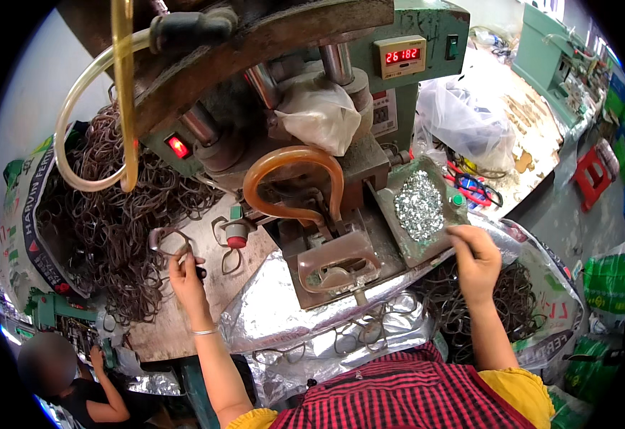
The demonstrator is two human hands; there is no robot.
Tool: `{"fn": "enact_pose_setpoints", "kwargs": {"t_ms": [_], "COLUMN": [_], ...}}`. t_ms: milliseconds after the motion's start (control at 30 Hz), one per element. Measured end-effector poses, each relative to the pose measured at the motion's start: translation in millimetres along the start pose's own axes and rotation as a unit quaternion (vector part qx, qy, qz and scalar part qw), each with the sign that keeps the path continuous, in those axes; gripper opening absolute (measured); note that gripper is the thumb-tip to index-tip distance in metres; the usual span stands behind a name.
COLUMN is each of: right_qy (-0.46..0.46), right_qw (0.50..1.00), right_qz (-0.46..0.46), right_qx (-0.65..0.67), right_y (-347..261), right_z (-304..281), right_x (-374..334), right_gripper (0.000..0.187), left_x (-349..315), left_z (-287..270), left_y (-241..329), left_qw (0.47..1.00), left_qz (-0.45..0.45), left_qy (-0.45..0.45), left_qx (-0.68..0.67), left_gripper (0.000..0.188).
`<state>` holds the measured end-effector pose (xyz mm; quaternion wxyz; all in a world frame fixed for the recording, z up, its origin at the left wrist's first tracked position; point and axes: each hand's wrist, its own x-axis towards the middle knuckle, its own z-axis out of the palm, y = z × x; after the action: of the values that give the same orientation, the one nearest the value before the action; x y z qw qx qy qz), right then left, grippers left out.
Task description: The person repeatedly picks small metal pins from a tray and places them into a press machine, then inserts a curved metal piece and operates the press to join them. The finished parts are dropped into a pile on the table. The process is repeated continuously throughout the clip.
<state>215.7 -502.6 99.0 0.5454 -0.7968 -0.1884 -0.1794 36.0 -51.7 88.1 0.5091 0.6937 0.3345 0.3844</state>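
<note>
My left hand is closed on a brown eyeglass frame, raised beside the big heap of similar frames. Beside the near corner of a metal tray my right hand hovers, thumb and fingertips pinched together. Whatever is between them is too small to make out. Small silvery metal pieces lie piled in the tray. In front of me, a brown translucent loop-shaped piece sits at the front of the press. A thick amber tube curves above it.
A red push button and a green one stand left of the press, next to a loose frame. More frames fill a sack at my right. Silver foil sheeting covers the front. A co-worker sits at lower left.
</note>
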Motion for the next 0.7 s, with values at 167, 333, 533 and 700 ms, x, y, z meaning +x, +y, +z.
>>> {"fn": "enact_pose_setpoints", "kwargs": {"t_ms": [167, 333, 533, 700], "right_qy": [-0.115, -0.153, -0.164, -0.203], "right_qw": [0.973, 0.923, 0.875, 0.853], "right_qz": [-0.136, 0.085, 0.163, 0.190], "right_qx": [0.149, 0.342, 0.426, 0.443], "right_y": [-74.3, -80.6, -79.7, -110.2], "right_z": [58.5, 100.7, 97.2, 96.9], "right_x": [41.4, 30.4, 28.3, 32.4], "right_gripper": [0.019, 0.031, 0.042, 0.044], "left_x": [-13.5, -74.3, -95.6, -72.4], "left_z": [45.5, 67.7, 80.3, 102.6], "left_y": [36.8, 44.4, 81.5, 144.8], "left_qw": [0.984, 0.988, 0.941, 0.884], "left_qz": [-0.050, 0.006, 0.305, 0.452], "left_qy": [-0.046, 0.037, 0.104, 0.113], "left_qx": [-0.166, -0.150, -0.105, -0.036], "left_gripper": [0.021, 0.026, 0.027, 0.030]}}
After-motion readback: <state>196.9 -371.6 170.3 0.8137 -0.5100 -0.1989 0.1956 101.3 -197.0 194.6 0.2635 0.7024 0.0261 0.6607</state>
